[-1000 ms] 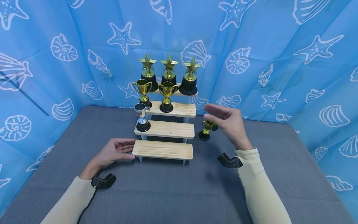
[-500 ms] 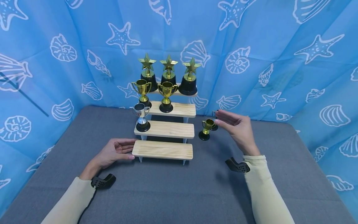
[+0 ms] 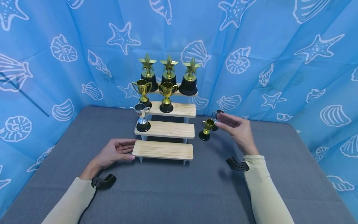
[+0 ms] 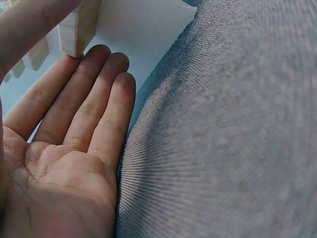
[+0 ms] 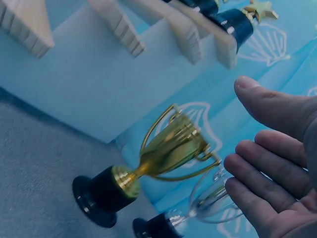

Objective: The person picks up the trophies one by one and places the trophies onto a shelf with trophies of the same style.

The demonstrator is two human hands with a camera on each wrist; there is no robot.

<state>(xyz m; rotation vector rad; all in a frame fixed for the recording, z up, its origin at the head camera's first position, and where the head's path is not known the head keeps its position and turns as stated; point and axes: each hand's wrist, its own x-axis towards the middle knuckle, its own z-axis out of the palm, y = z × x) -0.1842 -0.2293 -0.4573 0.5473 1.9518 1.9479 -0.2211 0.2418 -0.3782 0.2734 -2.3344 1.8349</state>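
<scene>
My left hand [image 3: 116,151] rests at the left end of the lowest step of a wooden tiered stand [image 3: 163,150], its fingers extended alongside. In the left wrist view those fingers [image 4: 106,99] lie straight by the white side panel, with nothing held. My right hand [image 3: 238,132] is beside a small gold cup trophy [image 3: 208,124] on the table, right of the stand. Its fingers are extended and apart from the thumb, with nothing gripped. Behind the gold trophy a silver cup trophy [image 5: 210,199] stands upright, partly hidden by the fingers in the head view.
Three gold star trophies [image 3: 169,67] stand on the top step. Below them are two gold cup trophies [image 3: 167,90], then one silver cup trophy [image 3: 141,113] at the left of the following step. A blue shell-patterned curtain [image 3: 251,46] backs the grey table [image 3: 173,193].
My right hand has moved right and slightly nearer, uncovering the gold trophy and part of the silver one behind it. The left hand has stayed in place.
</scene>
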